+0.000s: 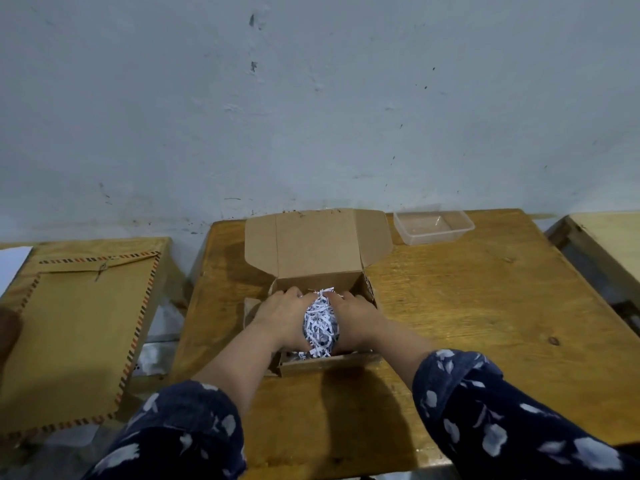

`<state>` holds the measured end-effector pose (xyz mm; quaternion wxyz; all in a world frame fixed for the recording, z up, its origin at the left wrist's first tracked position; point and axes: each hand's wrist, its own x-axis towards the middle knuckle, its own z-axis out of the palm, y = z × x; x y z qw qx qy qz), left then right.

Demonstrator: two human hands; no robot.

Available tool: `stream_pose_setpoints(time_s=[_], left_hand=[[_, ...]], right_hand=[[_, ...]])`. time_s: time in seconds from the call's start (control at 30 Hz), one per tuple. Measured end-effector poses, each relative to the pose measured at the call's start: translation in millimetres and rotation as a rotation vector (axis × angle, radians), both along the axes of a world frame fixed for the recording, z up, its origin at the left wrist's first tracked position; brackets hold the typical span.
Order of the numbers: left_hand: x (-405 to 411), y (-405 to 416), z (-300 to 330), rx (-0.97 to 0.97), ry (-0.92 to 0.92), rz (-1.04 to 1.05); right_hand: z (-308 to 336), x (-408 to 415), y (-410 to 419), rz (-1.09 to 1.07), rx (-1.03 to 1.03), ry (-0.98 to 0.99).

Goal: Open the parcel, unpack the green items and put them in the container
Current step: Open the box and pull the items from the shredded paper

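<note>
A brown cardboard parcel (317, 251) stands on the wooden table (467, 306), its lid flap raised toward the wall. Both my hands are inside it. My left hand (277, 315) and my right hand (355, 318) press from either side on a bundle of white shredded paper (320, 323), fingers curved around it. No green items show; the paper and my hands hide the inside of the box. A clear plastic container (433, 226) sits at the table's back right and holds nothing.
A large brown envelope (76, 341) with striped edging lies on a lower table to the left. Another wooden surface (609, 244) stands at the far right. A pale wall rises right behind the table.
</note>
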<state>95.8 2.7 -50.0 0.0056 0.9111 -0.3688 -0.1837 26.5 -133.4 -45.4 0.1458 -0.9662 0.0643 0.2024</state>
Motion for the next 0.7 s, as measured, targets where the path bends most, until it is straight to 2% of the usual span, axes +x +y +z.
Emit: stream_pose_setpoints(time_s=[0.33, 0.53, 0.7], left_hand=[[10, 16, 33, -0.207, -0.034, 0.095], [18, 4, 79, -0.287, -0.130, 0.065], [13, -33, 105, -0.378, -0.119, 0.015]], right_hand=[[44, 8, -5, -0.086, 0.249, -0.179], [92, 8, -17, -0.092, 0.214, -0.307], [128, -12, -48, -0.123, 0.195, -0.389]])
